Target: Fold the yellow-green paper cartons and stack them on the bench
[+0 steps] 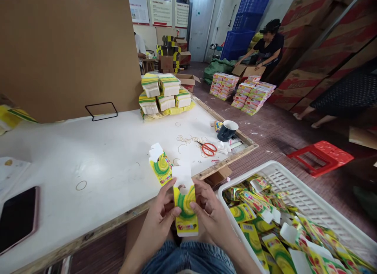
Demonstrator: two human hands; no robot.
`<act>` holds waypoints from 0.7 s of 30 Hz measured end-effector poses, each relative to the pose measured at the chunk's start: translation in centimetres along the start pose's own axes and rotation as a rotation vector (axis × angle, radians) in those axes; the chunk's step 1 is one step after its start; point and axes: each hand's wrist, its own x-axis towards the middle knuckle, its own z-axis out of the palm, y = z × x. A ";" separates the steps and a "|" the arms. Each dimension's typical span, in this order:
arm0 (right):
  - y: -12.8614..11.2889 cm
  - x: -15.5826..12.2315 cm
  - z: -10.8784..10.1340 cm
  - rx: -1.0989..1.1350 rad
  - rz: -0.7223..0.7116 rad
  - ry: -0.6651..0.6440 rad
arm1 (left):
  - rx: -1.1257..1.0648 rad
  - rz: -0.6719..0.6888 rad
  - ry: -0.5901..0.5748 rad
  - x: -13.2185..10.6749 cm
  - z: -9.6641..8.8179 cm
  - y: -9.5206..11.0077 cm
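Observation:
Between my two hands, over my lap at the table's front edge, is a small yellow-and-green carton (186, 205) with its white top flap raised. My left hand (163, 211) grips its left side, thumb on the printed front. From the right, my right hand (209, 207) holds the same carton, its thumb also pressing the front. Just behind it on the table lies another yellow-and-green carton (161, 168) with white flaps sticking out. Whether anything is inside the held carton I cannot tell.
To the right stands a white plastic basket (272, 166) filled with yellow cartons. On the white table (103, 156) are red-handled scissors (208, 149), rubber bands (81, 185), a dark mug (227, 131), a phone (19, 217) and stacked flat cartons (165, 95). A red stool (332, 154) and another person (269, 48) are beyond.

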 end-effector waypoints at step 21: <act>-0.5 0.3 -2.4 -0.111 0.039 -0.143 | 0.070 -0.013 -0.044 -0.3 0.2 -1.4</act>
